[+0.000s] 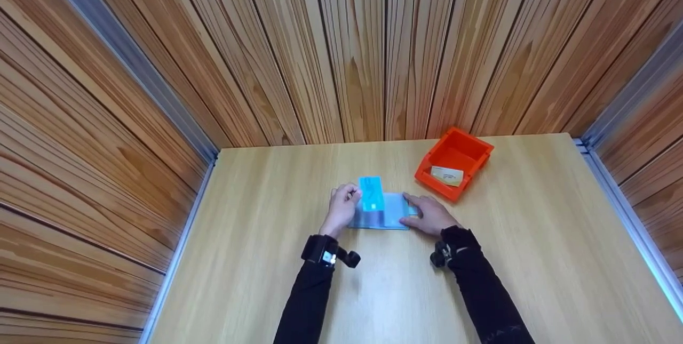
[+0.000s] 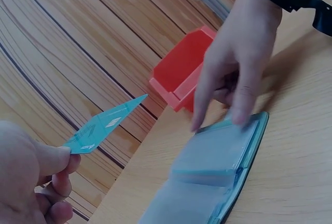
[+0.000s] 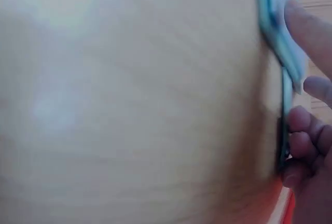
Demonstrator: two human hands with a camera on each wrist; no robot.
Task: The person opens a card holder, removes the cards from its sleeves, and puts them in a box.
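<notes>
A bright blue card [image 1: 372, 193] is pinched at its edge between the thumb and fingers of my left hand [image 1: 341, 208], raised above the table. Beneath it lies an open card holder [image 1: 395, 209] with clear, pale blue sleeves and a teal edge. My right hand [image 1: 431, 217] holds the holder's right end, thumb and forefinger spread across it. In the left wrist view the card [image 2: 101, 128] tilts beside the holder [image 2: 210, 154], apart from its sleeves. The right wrist view shows the fingers [image 3: 300, 143] bent against the cover's edge; part of that hand is out of frame.
An orange-red bin [image 1: 461, 152] stands at the back right of the wooden table [image 1: 256, 258], beyond my right hand. A pale card [image 1: 447, 175] with print lies in it. Wood-panelled walls [image 1: 352, 56] close off the back and sides.
</notes>
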